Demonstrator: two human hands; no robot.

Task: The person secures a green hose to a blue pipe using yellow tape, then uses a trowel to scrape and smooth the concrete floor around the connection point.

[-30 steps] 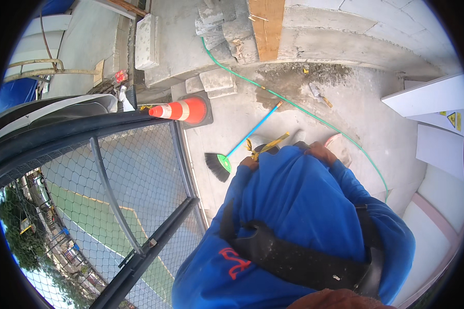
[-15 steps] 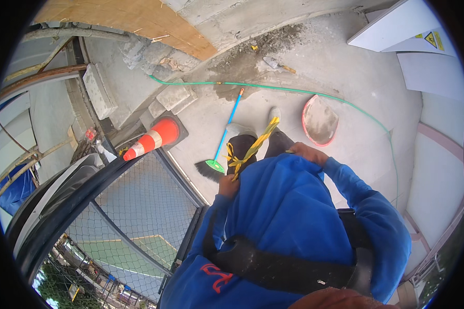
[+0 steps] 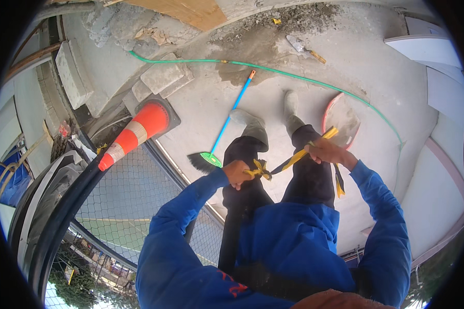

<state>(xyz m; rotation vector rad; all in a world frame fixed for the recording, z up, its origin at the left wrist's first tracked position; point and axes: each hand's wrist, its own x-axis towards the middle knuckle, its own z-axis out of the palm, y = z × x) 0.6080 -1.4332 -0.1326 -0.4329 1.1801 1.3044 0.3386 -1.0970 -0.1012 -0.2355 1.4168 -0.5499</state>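
A yellow-and-black ribbon (image 3: pixel 295 158) is stretched between my two hands, above my thighs. My left hand (image 3: pixel 237 174) is closed round its knotted end, where short loops stick out. Toward the other end, my right hand (image 3: pixel 326 152) pinches the ribbon. One tail stands up past the fingers and another hangs down beside my right leg. Just left of my left leg lies a broom (image 3: pixel 227 126) with a blue handle, green head and black bristles. A red-rimmed basin (image 3: pixel 344 121) with grey residue sits on the floor beyond my right hand.
An orange-and-white traffic cone (image 3: pixel 142 129) leans over the dark railing (image 3: pixel 56 219) with mesh on the left. A green hose (image 3: pixel 288 75) crosses the concrete floor ahead. Beyond it are a trowel (image 3: pixel 300 47) and rubble. Concrete blocks (image 3: pixel 162 74) lie near the cone.
Both hands have moved away from my waist, out over my legs. The ribbon, which hung down from my left hand's side, is now pulled between both hands. My view has shifted too.
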